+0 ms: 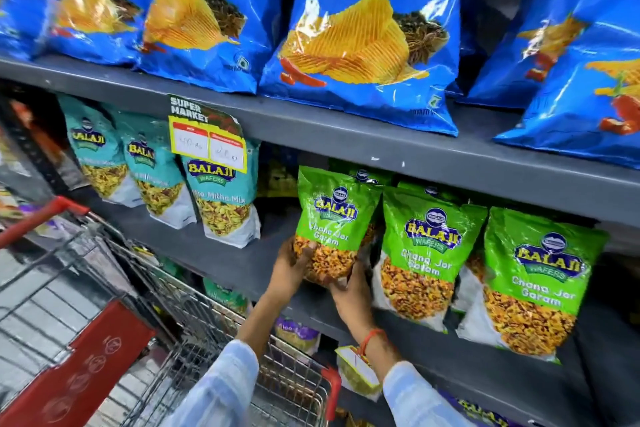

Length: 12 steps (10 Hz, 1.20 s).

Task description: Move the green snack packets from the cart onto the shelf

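A green Chana Jor Garam packet (334,218) stands upright at the front of the grey middle shelf (450,170), held from below by both hands. My left hand (294,267) grips its lower left corner and my right hand (353,291) cups its lower right. To its right stand two more green packets (426,253) (540,281), with others behind them. The wire cart (104,305) with red handles sits at lower left; no green packets show inside it.
Blue Crunchex chip bags (360,28) fill the upper shelf. Teal Balaji mix packets (221,194) stand left of the green ones, under a yellow price tag (207,146). A gap lies between the teal and green packets. More packets sit on a lower shelf (298,333).
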Each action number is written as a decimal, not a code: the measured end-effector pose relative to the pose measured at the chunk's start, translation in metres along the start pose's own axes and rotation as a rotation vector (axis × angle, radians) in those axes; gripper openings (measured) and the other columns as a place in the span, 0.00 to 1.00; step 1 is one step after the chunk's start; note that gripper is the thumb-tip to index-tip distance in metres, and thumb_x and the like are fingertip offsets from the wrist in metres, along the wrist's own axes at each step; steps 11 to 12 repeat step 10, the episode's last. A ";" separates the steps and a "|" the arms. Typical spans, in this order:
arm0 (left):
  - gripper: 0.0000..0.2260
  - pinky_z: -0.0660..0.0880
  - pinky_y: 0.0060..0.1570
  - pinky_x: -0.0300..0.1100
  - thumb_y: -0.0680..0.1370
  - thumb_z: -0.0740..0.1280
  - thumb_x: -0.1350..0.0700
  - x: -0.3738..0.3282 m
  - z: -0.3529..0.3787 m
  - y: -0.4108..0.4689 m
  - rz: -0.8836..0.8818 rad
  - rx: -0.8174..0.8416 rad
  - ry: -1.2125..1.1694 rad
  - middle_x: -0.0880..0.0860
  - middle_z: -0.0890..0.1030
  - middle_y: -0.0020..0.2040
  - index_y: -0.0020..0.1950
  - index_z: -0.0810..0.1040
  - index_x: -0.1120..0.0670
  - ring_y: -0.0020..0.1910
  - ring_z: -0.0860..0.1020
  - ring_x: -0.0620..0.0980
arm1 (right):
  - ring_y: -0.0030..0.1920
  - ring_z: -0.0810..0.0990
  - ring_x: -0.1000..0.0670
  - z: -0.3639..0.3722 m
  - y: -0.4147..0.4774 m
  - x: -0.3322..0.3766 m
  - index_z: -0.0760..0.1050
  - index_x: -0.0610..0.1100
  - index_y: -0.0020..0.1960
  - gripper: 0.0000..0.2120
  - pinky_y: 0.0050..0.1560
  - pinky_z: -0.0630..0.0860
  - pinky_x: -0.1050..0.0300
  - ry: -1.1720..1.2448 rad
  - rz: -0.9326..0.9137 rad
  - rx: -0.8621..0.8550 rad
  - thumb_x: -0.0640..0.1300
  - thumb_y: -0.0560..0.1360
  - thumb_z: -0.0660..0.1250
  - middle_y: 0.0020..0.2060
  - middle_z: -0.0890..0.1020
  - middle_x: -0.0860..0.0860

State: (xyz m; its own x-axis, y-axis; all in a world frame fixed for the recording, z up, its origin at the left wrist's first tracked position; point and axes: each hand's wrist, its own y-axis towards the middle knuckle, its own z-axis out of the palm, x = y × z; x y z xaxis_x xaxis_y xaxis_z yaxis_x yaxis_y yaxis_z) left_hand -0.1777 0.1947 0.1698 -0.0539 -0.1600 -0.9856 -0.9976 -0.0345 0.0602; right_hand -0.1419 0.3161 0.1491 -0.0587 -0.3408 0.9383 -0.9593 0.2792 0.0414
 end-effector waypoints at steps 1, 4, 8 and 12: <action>0.25 0.73 0.41 0.23 0.68 0.74 0.54 0.004 -0.009 0.008 -0.064 0.159 0.046 0.52 0.81 0.52 0.61 0.71 0.58 0.47 0.79 0.42 | 0.57 0.76 0.47 -0.009 0.000 0.004 0.67 0.39 0.62 0.26 0.55 0.68 0.62 0.046 0.034 0.057 0.36 0.67 0.72 0.54 0.77 0.45; 0.37 0.71 0.42 0.19 0.59 0.79 0.59 0.006 -0.027 0.012 -0.092 0.290 0.195 0.52 0.76 0.56 0.64 0.65 0.56 0.48 0.76 0.33 | 0.60 0.75 0.48 -0.007 0.004 0.001 0.63 0.49 0.63 0.32 0.62 0.70 0.53 0.059 0.093 0.109 0.41 0.65 0.76 0.54 0.75 0.52; 0.49 0.72 0.53 0.42 0.55 0.78 0.47 -0.017 -0.028 -0.003 -0.165 0.248 0.418 0.60 0.76 0.62 0.69 0.59 0.62 0.60 0.75 0.55 | 0.58 0.77 0.45 -0.022 -0.008 0.010 0.71 0.44 0.56 0.20 0.62 0.73 0.43 0.005 0.064 0.120 0.40 0.67 0.73 0.57 0.80 0.43; 0.27 0.72 0.53 0.54 0.69 0.72 0.50 -0.056 0.007 -0.067 -0.035 0.236 0.858 0.67 0.78 0.56 0.60 0.68 0.64 0.56 0.76 0.66 | 0.58 0.78 0.43 -0.083 -0.035 0.042 0.72 0.38 0.61 0.18 0.62 0.74 0.47 -0.293 0.029 0.218 0.44 0.74 0.65 0.58 0.79 0.41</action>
